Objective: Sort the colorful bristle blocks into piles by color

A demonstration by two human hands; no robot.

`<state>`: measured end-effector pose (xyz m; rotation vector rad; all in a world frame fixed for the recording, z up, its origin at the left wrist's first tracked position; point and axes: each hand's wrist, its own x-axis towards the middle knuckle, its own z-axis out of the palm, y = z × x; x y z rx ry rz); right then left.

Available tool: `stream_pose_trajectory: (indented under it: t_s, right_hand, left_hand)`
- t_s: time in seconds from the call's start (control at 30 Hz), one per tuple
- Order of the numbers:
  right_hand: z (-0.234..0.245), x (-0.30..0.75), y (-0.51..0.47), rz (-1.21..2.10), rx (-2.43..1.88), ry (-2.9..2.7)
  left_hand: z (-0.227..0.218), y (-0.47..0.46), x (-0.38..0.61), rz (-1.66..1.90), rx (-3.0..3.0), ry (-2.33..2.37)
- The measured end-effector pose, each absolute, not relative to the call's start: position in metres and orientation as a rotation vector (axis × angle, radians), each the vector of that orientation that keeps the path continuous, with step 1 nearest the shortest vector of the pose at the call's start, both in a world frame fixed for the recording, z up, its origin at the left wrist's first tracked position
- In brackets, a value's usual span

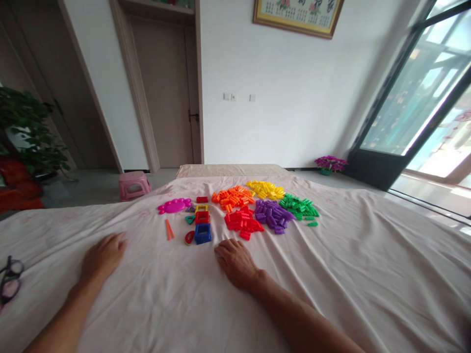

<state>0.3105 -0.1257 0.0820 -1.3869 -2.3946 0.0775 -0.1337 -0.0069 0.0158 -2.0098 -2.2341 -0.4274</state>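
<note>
My left hand (105, 255) lies palm down on the pale cloth (154, 304), its fingers loosely stretched and holding nothing. Palm down on the cloth too, my right hand (237, 262) rests with slightly bent fingers, just short of the red plastic pieces (243, 220). Left of its fingertips are a blue square frame (203, 234), a red square frame (202, 217) and a red-and-green curved piece (189, 238). Orange sticks (169, 229) and a magenta paw-like plastic piece (174, 206) lie between the hands, farther forward. Orange (232, 197), yellow (265, 189), purple (273, 214) and green pieces (299, 206) form separate heaps.
Glasses (11, 279) lie at the far left of the cloth. Beyond it stand a pink stool (134, 185), a beige-covered surface (231, 170) and a pot of magenta flowers (330, 164). The cloth has raised folds on the right.
</note>
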Motion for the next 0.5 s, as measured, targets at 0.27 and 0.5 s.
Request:
stream_pose_trajectory:
  t_s: [0.27, 0.5]
  right_hand:
    - [0.082, 0.314, -0.121, 0.117, -1.391, -2.405]
    - [0.080, 0.312, -0.119, 0.104, -1.372, -2.414]
  left_hand:
    - [0.014, -0.008, -0.131, -0.412, -1.949, -2.285]
    - [0.032, 0.003, -0.114, -0.493, -1.858, -2.506]
